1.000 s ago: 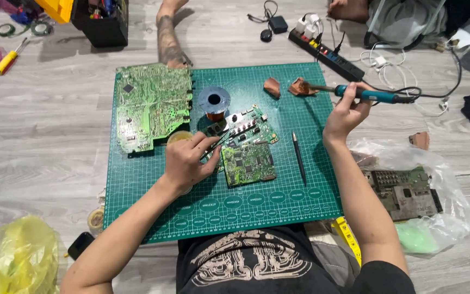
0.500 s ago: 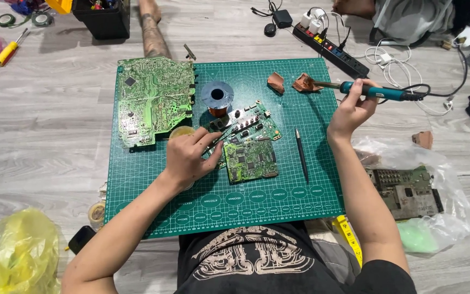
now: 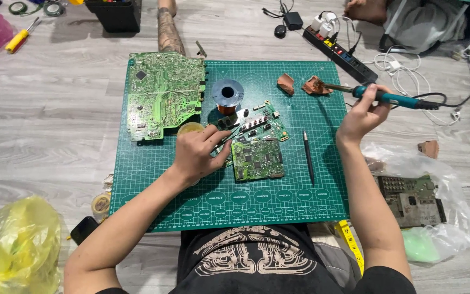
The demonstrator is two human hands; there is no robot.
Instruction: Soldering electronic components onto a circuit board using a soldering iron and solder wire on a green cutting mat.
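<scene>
A single head-worn camera looks steeply down from above the seated person, facing forward over their chest. It sits close enough that the green cutting mat point(image 3: 229, 201) fills the middle, with grey wooden floor point(image 3: 44, 114) around it.

The left hand point(image 3: 197, 152) covers the near-left corner of the small board point(image 3: 254, 147) on the mat point(image 3: 153, 179); what its fingers pinch is too small to tell. Left of the mat, a yellow bag point(image 3: 14, 245) is cut off by the edge.
</scene>
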